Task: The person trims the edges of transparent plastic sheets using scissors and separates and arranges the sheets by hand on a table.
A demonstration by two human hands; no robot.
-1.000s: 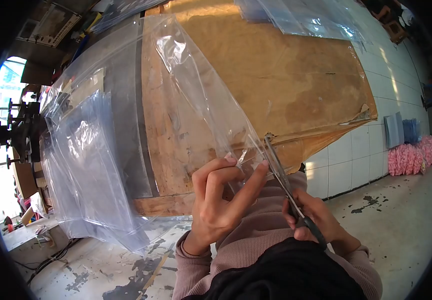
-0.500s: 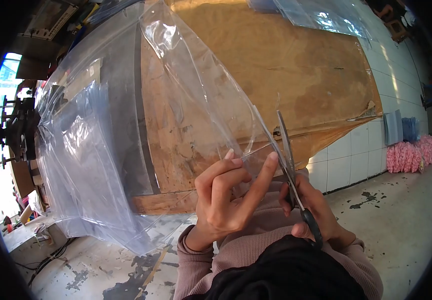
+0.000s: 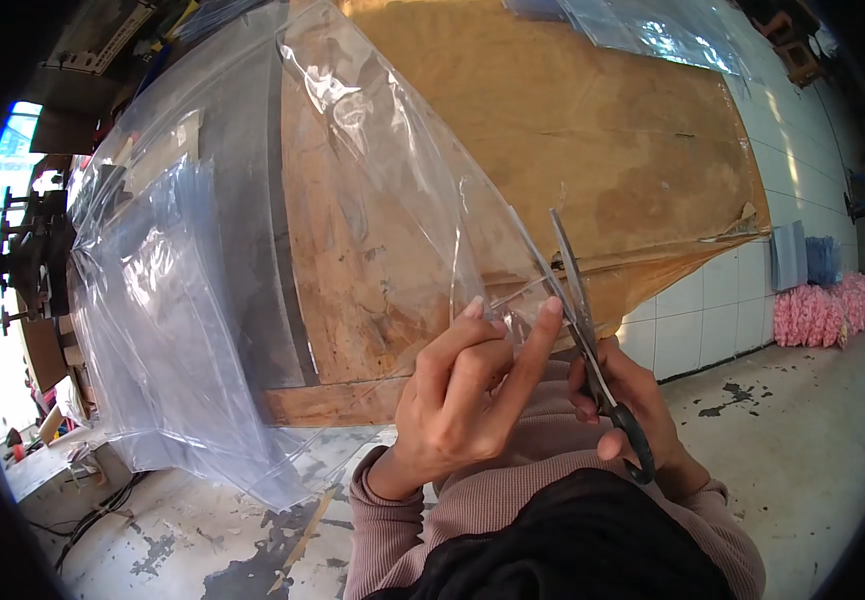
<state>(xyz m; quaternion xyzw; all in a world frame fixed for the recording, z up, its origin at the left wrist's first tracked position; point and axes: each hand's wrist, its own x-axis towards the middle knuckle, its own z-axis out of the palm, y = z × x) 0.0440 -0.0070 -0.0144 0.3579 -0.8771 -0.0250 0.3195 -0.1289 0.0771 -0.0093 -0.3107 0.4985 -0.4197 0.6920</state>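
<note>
A large clear plastic sheet [image 3: 402, 150] stretches from the upper left down to my fingers, its edge running diagonally. My left hand [image 3: 462, 395] pinches the sheet's near end, with the index finger extended towards the scissors. In my right hand [image 3: 637, 395] are metal scissors [image 3: 590, 347] with black handles, pointing away from me. Their blades stand apart at the tips, beside the sheet's edge. Whether the blades touch the plastic there I cannot tell.
Under the sheet is a worn wooden table [image 3: 327, 405] with a brown cover [image 3: 592, 130]. More clear plastic [image 3: 167, 330] hangs over the left side, and plastic sheets [image 3: 642, 35] lie at the far edge. A pink bundle [image 3: 817, 315] sits on the floor at right.
The scissors and right hand have shifted slightly. The left hand has moved a little, still gripping the sheet, and the sheet's folds near it have changed shape.
</note>
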